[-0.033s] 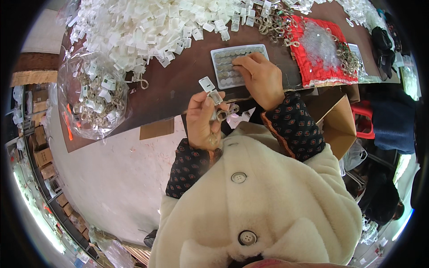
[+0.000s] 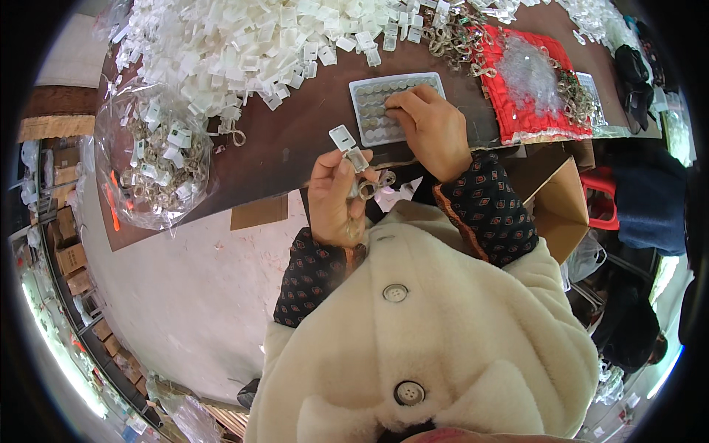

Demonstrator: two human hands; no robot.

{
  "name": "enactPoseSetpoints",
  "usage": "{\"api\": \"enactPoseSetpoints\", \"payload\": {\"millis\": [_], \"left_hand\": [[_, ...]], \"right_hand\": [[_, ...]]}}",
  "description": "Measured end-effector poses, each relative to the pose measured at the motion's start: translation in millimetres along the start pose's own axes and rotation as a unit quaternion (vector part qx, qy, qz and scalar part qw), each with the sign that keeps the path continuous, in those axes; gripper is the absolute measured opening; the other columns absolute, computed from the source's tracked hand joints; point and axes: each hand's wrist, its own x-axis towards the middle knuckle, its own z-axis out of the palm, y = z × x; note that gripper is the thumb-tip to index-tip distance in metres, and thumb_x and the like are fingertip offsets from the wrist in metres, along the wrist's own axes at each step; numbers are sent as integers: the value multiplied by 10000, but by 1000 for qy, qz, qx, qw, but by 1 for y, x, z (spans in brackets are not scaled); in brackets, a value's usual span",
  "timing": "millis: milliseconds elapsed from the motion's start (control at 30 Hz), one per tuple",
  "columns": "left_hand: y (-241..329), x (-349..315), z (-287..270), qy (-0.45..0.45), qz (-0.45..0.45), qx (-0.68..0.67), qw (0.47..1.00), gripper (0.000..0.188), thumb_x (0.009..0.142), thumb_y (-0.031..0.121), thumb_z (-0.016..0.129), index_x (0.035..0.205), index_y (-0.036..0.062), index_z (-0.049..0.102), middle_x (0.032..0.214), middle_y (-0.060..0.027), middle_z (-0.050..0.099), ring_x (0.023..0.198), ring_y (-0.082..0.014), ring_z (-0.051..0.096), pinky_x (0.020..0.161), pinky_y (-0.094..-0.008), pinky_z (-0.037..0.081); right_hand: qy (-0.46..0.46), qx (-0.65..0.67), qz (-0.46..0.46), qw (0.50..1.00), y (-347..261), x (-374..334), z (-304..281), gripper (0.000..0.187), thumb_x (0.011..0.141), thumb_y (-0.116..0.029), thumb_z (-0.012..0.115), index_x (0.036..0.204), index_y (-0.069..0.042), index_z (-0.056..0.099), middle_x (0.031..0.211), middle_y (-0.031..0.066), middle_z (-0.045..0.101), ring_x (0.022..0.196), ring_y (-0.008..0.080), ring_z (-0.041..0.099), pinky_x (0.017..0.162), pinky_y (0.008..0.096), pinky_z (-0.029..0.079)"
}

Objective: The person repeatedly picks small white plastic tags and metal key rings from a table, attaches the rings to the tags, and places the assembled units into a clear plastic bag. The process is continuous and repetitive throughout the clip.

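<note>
My left hand [image 2: 336, 203] is closed around a small clear plastic case [image 2: 356, 159], held just off the table's front edge. Its white-framed lid [image 2: 342, 138] stands swung open, and a metal ring [image 2: 367, 190] dangles beside my fingers. To the right, my right hand [image 2: 437, 136] reaches over a shallow white tray [image 2: 357, 114] holding rows of small round silvery discs [image 2: 381, 135]. Thumb and forefinger are pinched together down at the discs. Whatever may be between those fingertips is hidden.
A large heap of clear plastic cases [image 2: 236, 55] covers the far left of the brown table [image 2: 277, 140]. A clear bag [image 2: 166, 166] holds more cases with rings. At right, a red cloth [image 2: 509, 122] bears clear plastic bits and metal clasps. An open cardboard box [image 2: 561, 199] stands below.
</note>
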Motion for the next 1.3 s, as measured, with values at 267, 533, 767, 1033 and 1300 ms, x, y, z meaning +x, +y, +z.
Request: {"api": "enactPoseSetpoints", "payload": {"millis": [267, 533, 767, 1033, 1300], "left_hand": [[-1, -1, 8, 30, 31, 37, 998, 178, 1010, 150, 561, 1157, 49, 564, 1105, -180, 673, 805, -128, 659, 421, -158, 427], [-2, -5, 17, 50, 71, 93, 992, 168, 999, 156, 589, 1144, 71, 571, 961, -71, 673, 674, -65, 605, 415, -139, 390], [4, -7, 19, 47, 26, 69, 996, 167, 1011, 168, 566, 1130, 51, 579, 934, -86, 666, 694, -63, 598, 435, -139, 405], [1, -4, 5, 5, -3, 38, 999, 144, 989, 112, 596, 1116, 50, 569, 937, -113, 693, 735, -115, 670, 413, -162, 425], [1, -3, 0, 60, 6, 71, 996, 169, 1007, 136, 567, 1133, 24, 579, 1003, -145, 677, 742, -107, 639, 416, -152, 423]], "right_hand": [[-28, 127, -55, 990, -20, 5, -15, 130, 840, 4, 673, 953, -59, 658, 888, 119, 604, 821, 325, 629, 683, 385, 524], [-107, 200, -86, 970, -57, -16, -31, 180, 875, 79, 621, 1020, -13, 675, 988, 108, 576, 781, 173, 644, 670, 283, 541], [-82, 243, -74, 964, -55, -16, -31, 188, 838, 59, 613, 998, -31, 653, 980, 121, 596, 831, 256, 626, 706, 318, 525], [-64, 202, -147, 966, -48, -12, -27, 222, 766, 13, 642, 977, -55, 648, 946, 95, 622, 851, 308, 616, 730, 376, 517], [-11, 199, -104, 974, -36, -17, -15, 289, 787, 110, 667, 1038, -31, 691, 910, 117, 636, 816, 291, 637, 698, 345, 530]]}}
